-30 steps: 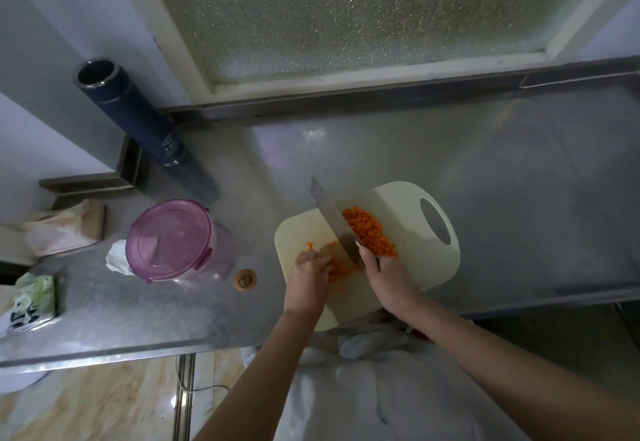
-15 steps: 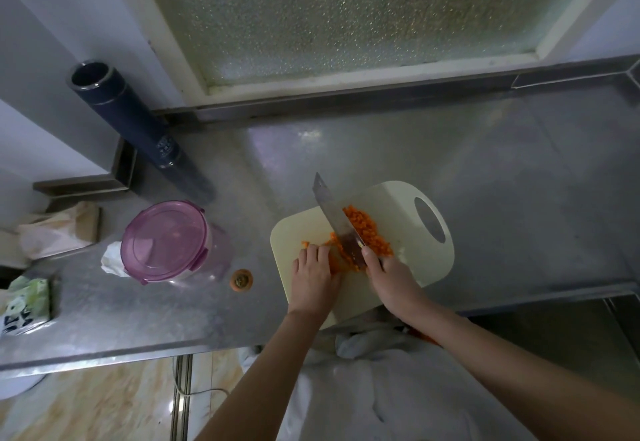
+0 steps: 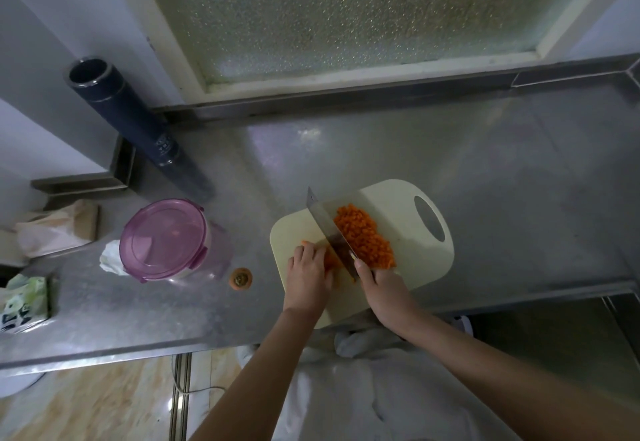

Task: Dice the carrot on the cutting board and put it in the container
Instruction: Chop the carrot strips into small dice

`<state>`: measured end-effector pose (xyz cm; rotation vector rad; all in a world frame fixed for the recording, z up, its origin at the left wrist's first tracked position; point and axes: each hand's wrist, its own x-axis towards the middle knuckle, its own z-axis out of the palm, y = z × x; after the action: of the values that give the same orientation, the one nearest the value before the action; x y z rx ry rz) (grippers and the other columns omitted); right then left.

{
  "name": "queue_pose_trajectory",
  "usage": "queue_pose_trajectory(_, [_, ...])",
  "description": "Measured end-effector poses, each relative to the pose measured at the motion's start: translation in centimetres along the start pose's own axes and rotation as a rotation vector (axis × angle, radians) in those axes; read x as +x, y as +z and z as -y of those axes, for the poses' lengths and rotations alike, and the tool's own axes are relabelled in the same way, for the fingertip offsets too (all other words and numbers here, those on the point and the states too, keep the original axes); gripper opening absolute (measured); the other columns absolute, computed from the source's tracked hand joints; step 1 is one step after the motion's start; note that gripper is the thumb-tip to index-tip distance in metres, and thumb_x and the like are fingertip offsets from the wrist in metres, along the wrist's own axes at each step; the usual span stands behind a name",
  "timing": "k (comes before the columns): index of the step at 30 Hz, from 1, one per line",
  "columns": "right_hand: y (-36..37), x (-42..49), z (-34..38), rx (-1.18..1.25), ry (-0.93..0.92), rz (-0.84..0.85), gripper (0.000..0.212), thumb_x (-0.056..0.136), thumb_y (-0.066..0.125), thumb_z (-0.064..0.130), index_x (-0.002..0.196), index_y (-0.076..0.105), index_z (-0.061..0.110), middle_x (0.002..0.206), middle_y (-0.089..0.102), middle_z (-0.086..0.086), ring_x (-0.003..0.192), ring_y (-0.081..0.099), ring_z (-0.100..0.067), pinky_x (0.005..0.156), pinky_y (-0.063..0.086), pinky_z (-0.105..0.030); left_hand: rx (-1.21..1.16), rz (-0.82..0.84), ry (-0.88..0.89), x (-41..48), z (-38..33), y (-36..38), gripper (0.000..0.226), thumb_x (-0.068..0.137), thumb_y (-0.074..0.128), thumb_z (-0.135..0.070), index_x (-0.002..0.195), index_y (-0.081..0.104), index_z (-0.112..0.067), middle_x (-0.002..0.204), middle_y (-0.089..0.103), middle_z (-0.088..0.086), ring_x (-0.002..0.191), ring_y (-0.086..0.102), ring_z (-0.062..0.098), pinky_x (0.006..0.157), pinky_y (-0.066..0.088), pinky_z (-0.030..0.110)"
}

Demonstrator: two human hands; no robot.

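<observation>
A cream cutting board (image 3: 401,205) lies on the steel counter. A heap of diced carrot (image 3: 365,238) sits on it, right of the knife blade (image 3: 327,226). My right hand (image 3: 384,288) grips the knife handle, blade edge down on the board. My left hand (image 3: 308,274) presses uncut carrot strips (image 3: 329,261) just left of the blade, fingers curled over them. The container (image 3: 166,240), with a closed purple lid, stands to the left of the board.
A carrot end (image 3: 240,278) lies between container and board. A dark tall flask (image 3: 131,118) leans at the back left. Crumpled tissue (image 3: 109,260), a paper bag (image 3: 55,229) and a green packet (image 3: 24,298) sit at the far left. The counter's front edge runs below my hands.
The knife blade has shifted slightly between chops. My left hand stays on the carrot strips. The diced heap looks a little wider.
</observation>
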<state>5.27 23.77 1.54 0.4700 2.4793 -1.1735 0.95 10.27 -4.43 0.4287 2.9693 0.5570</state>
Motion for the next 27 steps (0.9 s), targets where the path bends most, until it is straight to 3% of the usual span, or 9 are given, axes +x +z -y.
queue_pose_trajectory(5, [1.1, 0.1, -0.4, -0.073, 0.019, 0.014, 0.053, 0.099, 0.028, 0.045, 0.058, 0.043, 0.016, 0.057, 0.048, -0.001, 0.057, 0.049, -0.020, 0.053, 0.032, -0.028, -0.083, -0.002, -0.003, -0.1, -0.1, 0.2, 0.034, 0.063, 0.077, -0.003, 0.096, 0.067, -0.002, 0.085, 0.060, 0.012, 0.079, 0.058, 0.033, 0.068, 0.052, 0.040])
queue_pose_trajectory(10, [2.6, 0.5, -0.8, -0.137, -0.033, -0.039, 0.058, 0.097, 0.025, 0.049, 0.080, 0.059, 0.005, 0.070, 0.060, -0.013, 0.071, 0.062, -0.031, 0.060, 0.042, -0.034, -0.114, 0.017, -0.001, 0.1, 0.0, 0.4, 0.032, 0.060, 0.072, 0.004, 0.091, 0.068, 0.000, 0.082, 0.059, 0.014, 0.076, 0.057, 0.034, 0.065, 0.052, 0.040])
queue_pose_trajectory(17, [1.5, 2.3, 0.3, -0.093, -0.007, -0.045, 0.055, 0.099, 0.028, 0.045, 0.082, 0.063, 0.005, 0.081, 0.064, -0.020, 0.087, 0.061, -0.037, 0.072, 0.044, -0.037, -0.138, 0.041, -0.013, 0.0, 0.0, 0.1, 0.033, 0.075, 0.064, -0.002, 0.108, 0.065, -0.001, 0.098, 0.056, 0.015, 0.094, 0.051, 0.032, 0.083, 0.046, 0.041])
queue_pose_trajectory(22, [0.4, 1.9, 0.6, -0.015, -0.002, -0.035, 0.052, 0.100, 0.030, 0.042, 0.065, 0.054, 0.011, 0.065, 0.056, -0.012, 0.074, 0.058, -0.032, 0.067, 0.039, -0.032, -0.143, 0.068, -0.003, 0.3, 0.2, -0.4, 0.035, 0.078, 0.066, -0.013, 0.112, 0.061, -0.007, 0.097, 0.055, 0.011, 0.093, 0.048, 0.028, 0.083, 0.043, 0.038])
queue_pose_trajectory(24, [-0.1, 1.4, 0.9, 0.006, -0.007, -0.016, 0.054, 0.100, 0.031, 0.042, 0.053, 0.042, 0.015, 0.053, 0.044, -0.002, 0.057, 0.048, -0.020, 0.057, 0.034, -0.030, -0.147, 0.040, 0.005, 0.2, 0.4, -0.8, 0.041, 0.077, 0.067, -0.015, 0.117, 0.060, -0.009, 0.103, 0.056, 0.009, 0.098, 0.047, 0.028, 0.087, 0.040, 0.036])
queue_pose_trajectory(27, [-0.4, 0.8, 1.0, 0.033, -0.025, -0.008, 0.057, 0.100, 0.032, 0.041, 0.050, 0.036, 0.014, 0.048, 0.037, 0.000, 0.047, 0.039, -0.015, 0.046, 0.027, -0.024, -0.130, -0.039, -0.015, -0.1, 0.7, -0.9, 0.050, 0.073, 0.072, -0.019, 0.120, 0.058, -0.008, 0.117, 0.056, 0.013, 0.110, 0.049, 0.033, 0.094, 0.039, 0.039])
